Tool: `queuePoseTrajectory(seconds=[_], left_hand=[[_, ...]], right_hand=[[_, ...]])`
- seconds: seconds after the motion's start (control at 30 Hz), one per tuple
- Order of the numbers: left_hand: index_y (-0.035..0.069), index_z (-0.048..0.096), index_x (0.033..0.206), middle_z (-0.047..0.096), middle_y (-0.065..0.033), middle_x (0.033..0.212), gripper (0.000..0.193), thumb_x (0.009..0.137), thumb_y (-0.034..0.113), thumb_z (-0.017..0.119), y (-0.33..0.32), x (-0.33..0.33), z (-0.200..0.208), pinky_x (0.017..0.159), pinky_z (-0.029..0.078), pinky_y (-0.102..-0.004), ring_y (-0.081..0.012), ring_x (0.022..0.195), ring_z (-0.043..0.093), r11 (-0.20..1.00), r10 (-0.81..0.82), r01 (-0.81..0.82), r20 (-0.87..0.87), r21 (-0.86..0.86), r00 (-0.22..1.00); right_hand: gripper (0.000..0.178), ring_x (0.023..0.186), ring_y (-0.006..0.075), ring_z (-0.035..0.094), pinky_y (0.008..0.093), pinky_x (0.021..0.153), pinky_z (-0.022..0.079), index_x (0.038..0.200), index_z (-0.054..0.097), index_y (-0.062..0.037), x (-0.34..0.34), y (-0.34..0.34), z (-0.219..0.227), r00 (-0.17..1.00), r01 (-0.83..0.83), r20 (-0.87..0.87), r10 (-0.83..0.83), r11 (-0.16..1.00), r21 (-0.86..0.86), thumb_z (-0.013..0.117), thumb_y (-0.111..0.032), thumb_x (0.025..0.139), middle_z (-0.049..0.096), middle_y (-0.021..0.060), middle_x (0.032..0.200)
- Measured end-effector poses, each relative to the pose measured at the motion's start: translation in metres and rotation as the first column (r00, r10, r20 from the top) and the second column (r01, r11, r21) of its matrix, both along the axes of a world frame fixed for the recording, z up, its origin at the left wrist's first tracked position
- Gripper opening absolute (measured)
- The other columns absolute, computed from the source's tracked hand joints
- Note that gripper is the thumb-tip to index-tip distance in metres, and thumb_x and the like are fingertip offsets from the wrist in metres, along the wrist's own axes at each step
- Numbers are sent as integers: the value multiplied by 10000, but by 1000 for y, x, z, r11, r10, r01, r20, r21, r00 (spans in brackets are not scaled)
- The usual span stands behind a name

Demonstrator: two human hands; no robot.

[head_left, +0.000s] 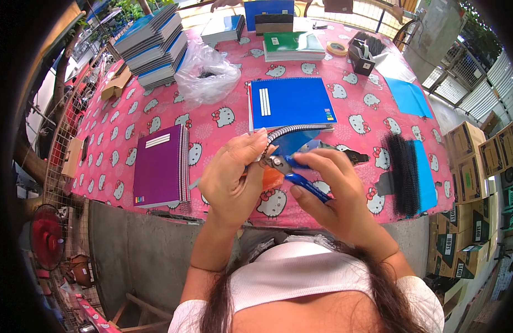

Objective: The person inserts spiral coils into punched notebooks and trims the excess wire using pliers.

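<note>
Just past the table's near edge, my left hand (231, 172) grips a spiral notebook (297, 142) with a blue cover, tilted so its black coil binding faces up. In my closed right hand (339, 186) is a pair of blue-handled pliers (308, 186). The jaws meet the coil's near end, beside my left fingertips; whether they pinch the wire I cannot tell. Much of the held notebook is hidden by my hands. Behind it lies a blue notebook (295, 102) with a white label area. A purple spiral notebook (159, 166) rests flat to the left.
Black plastic coils (402, 175) lie over blue sheets at the right. Stacked notebooks (156, 53) and a clear plastic bag (209, 77) occupy the back left. Farther back are a green notebook stack (294, 45), a tape roll (337, 49) and a black box (361, 61). Cardboard boxes (462, 238) stand right.
</note>
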State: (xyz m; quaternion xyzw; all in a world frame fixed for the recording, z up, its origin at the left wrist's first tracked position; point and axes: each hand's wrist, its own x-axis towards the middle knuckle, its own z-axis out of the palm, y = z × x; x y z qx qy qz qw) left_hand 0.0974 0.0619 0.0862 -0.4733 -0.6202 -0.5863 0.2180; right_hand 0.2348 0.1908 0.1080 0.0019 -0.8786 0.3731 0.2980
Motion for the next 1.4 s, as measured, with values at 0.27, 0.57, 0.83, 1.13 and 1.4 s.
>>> queuePoseTrajectory(seconds=[0.27,0.57,0.83,1.13,1.4], left_hand=[[15,667,920,714,-124,963,151,790,-39,722,-12,-3,-5,800,541,-322,-167,874,669,999,16,-23,-172,-37,985],[-8,506,935,638,-201,1045,154,915,75,634,-207,-155,-79,801,544,-370,-224,933,627,611,59,-626,761,485,647],[-50,565,938,607,-171,988,325,871,236,704,-277,-183,-189,761,494,-384,-258,867,603,260,860,-943,493,-207,129],[-37,535,984,584,-167,1045,271,907,204,633,-260,-195,-213,857,459,-393,-292,957,583,90,833,-981,552,-173,-21],[-26,529,1059,590,-182,1113,232,892,107,618,-281,-197,-204,895,467,-367,-277,1016,592,201,792,-962,609,-187,47]], right_hand=[[359,893,118,614,278,766,505,1189,566,40,-5,26,-27,656,-72,-116,746,-91,-993,537,-246,974,654,95,1038],[331,1015,315,593,377,885,457,1084,628,-29,39,54,-191,967,93,184,-176,917,388,719,-150,789,643,143,1059],[321,836,254,638,374,726,490,907,651,33,-93,209,-179,857,515,-128,-498,834,201,706,-275,837,659,144,884],[379,657,202,610,364,594,475,804,627,32,-151,255,-220,631,650,588,-507,759,-43,781,-309,740,624,107,734],[396,719,252,640,376,643,490,900,623,44,-158,252,-216,659,640,428,-619,760,113,791,-254,701,666,162,814]])
